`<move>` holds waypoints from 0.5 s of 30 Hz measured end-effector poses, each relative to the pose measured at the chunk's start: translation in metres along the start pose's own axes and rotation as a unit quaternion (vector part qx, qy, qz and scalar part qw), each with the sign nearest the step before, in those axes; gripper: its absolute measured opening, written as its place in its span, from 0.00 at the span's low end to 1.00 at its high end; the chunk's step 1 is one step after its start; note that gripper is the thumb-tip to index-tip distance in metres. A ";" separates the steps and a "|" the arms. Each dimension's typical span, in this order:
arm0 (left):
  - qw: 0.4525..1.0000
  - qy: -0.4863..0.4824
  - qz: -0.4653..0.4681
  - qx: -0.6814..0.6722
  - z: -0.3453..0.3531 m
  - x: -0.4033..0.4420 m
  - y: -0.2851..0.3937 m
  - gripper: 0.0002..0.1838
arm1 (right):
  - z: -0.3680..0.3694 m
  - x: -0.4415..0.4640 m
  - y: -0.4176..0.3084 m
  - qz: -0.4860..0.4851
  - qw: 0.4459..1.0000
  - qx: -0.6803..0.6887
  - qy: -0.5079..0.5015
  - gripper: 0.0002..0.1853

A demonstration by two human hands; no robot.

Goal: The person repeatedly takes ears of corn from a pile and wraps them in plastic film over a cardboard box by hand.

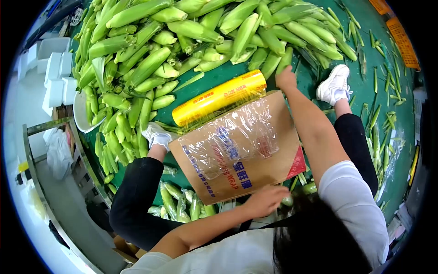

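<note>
My right hand [286, 80] reaches past the far right corner of the cardboard box. Its fingers close on the near end of a green-husked ear of corn [285, 59] at the pile's edge. My left hand [267, 201] is at the box's near edge, fingers loosely stretched to the right. A pale green corn end [287, 200] shows by its fingertips; whether they touch is unclear. Clear plastic film lies across the printed cardboard box [196, 160] between my legs. A yellow roll of cling film [219, 98] lies along the box's far edge.
A large pile of husked corn [191, 29] spreads across the green floor [228, 73]. Film-wrapped ears [182, 203] lie under the box's near side. At left stand a white basin [82, 112], foam boxes [54, 68] and a metal frame [41, 182]. Loose husks [376, 114] litter the right.
</note>
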State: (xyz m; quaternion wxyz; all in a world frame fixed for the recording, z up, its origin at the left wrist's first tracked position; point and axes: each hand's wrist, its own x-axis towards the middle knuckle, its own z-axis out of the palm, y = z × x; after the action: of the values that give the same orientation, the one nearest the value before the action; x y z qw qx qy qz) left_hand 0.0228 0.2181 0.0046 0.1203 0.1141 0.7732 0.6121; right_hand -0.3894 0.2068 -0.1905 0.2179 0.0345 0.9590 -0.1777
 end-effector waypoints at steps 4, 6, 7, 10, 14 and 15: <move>0.950 0.280 -0.117 -0.070 -0.089 0.040 0.012 0.13 | -0.038 0.001 0.061 0.118 0.883 0.356 -0.283 0.25; 0.905 0.347 -0.134 -0.206 -0.121 0.067 0.010 0.15 | -0.082 -0.033 0.091 0.093 0.776 0.530 -0.329 0.20; 0.883 0.366 -0.114 -0.269 -0.131 0.085 0.004 0.16 | -0.113 -0.059 0.094 0.074 0.813 0.472 -0.333 0.23; 0.811 0.408 -0.161 -0.388 -0.137 0.127 0.015 0.25 | -0.218 -0.204 0.047 -0.109 0.898 0.321 -0.281 0.30; 0.833 0.302 -0.130 -0.444 -0.135 0.116 0.072 0.29 | -0.245 -0.323 0.034 -0.342 0.928 0.101 -0.107 0.35; 0.811 0.310 -0.119 -0.482 -0.127 0.106 0.078 0.26 | -0.246 -0.345 0.028 -0.321 0.935 0.125 -0.080 0.35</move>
State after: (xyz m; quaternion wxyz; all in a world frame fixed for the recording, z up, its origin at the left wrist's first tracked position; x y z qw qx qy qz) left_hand -0.1163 0.1529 0.1038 -0.0141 -0.2468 0.3831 0.8900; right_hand -0.1734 0.3241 0.1562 0.2189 -0.2625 0.8684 -0.3592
